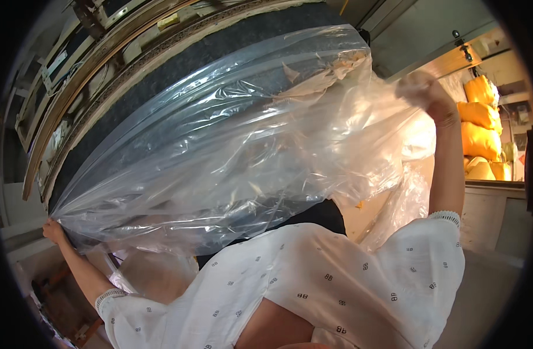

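Observation:
A large clear plastic sheet (237, 139) stretches across the dark table (220, 38) in front of me and hangs down over the near edge. At the far left my left hand (54, 230) is closed on a gathered corner of the sheet. My right hand (426, 96) is raised at the upper right, arm stretched out, and smeared by motion. It is beside the right end of the sheet, and its fingers cannot be made out. Folds and wrinkles run through the plastic from the left corner towards the right.
Behind the table run long curved-looking wooden rails (86, 70) of a machine frame. Several yellow sacks (482, 125) are stacked at the right beyond an opening. More crumpled plastic (409, 198) hangs near my right arm. A grey metal panel (423, 35) stands at the upper right.

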### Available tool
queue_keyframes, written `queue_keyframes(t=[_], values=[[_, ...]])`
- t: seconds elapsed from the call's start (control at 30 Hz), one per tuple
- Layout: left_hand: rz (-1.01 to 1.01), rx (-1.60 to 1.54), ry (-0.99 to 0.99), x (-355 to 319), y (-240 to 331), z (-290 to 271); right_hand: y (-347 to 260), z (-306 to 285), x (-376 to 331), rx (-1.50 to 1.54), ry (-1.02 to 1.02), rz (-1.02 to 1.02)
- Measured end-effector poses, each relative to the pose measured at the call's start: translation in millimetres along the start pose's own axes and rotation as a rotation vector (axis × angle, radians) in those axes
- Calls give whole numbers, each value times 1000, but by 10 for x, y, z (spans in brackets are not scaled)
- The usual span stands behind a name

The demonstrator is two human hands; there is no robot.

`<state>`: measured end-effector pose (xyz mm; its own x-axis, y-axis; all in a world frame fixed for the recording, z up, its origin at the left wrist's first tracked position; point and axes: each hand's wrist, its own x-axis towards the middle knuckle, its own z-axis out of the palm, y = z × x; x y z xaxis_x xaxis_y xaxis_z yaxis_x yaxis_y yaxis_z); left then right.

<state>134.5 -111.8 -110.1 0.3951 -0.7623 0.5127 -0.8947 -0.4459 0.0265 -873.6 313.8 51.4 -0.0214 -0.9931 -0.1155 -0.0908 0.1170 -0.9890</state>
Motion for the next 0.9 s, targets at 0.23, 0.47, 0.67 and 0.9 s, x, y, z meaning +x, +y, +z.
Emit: queue_keyframes(t=[0.23, 0.47, 0.67, 0.9], values=[[45, -98, 32, -130, 253, -22, 181, -40, 705, -540, 222, 302], [-59, -169, 34, -3, -346, -230, 663, 108, 1559, -614, 321, -56], [-54, -223, 79, -116, -621, -753, 832, 205, 1822, -742, 462, -342], [-70, -274, 77, -371, -1321, -1302, 797, 470, 2009, -695, 458, -316]])
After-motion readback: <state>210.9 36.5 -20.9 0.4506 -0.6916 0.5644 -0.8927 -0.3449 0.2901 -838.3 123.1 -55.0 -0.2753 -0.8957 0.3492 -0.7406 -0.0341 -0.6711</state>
